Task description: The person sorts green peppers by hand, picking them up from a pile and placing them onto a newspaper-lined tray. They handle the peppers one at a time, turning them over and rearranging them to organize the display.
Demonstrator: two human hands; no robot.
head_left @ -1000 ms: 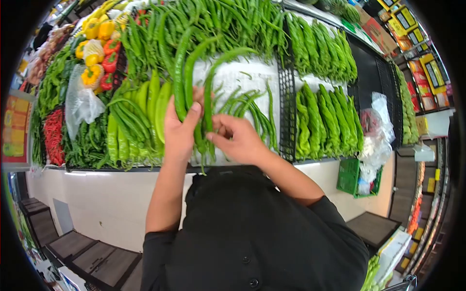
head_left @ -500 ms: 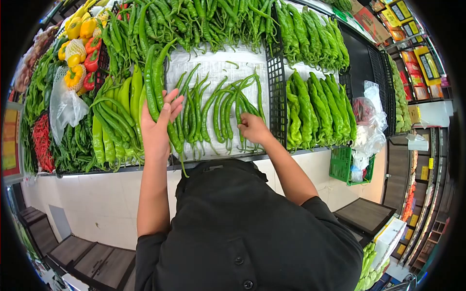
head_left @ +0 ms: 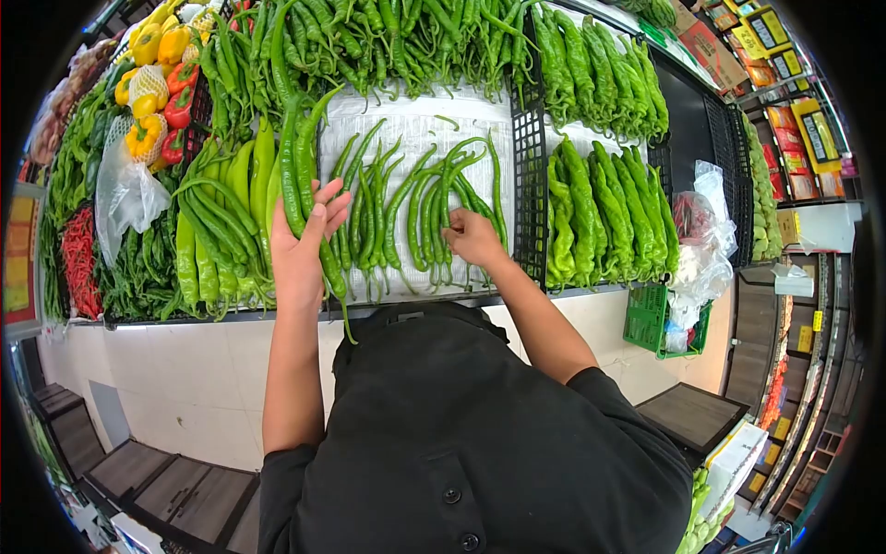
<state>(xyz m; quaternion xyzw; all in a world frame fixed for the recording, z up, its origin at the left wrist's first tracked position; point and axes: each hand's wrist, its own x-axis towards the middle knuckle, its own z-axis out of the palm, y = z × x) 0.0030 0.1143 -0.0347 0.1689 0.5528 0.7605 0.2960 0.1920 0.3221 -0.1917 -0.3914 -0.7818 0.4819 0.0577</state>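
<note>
Several long green peppers (head_left: 297,166) lie across the open palm of the left hand (head_left: 305,235), reaching above and below it; its fingers are loosely spread, curling only slightly. The right hand (head_left: 474,240) is at the thin peppers (head_left: 429,217) laid side by side on the white liner (head_left: 420,120), its fingers bent and drawn narrow at their right-hand part; I cannot tell whether they grip one. Another group of thin peppers (head_left: 369,217) lies between the two hands. Above the liner is a heap of green peppers (head_left: 397,42). Left of the left hand are broad pale-green peppers (head_left: 262,175). Right of the right hand, a black crate wall (head_left: 529,194) separates the liner from wrinkled green peppers (head_left: 614,217)
</note>
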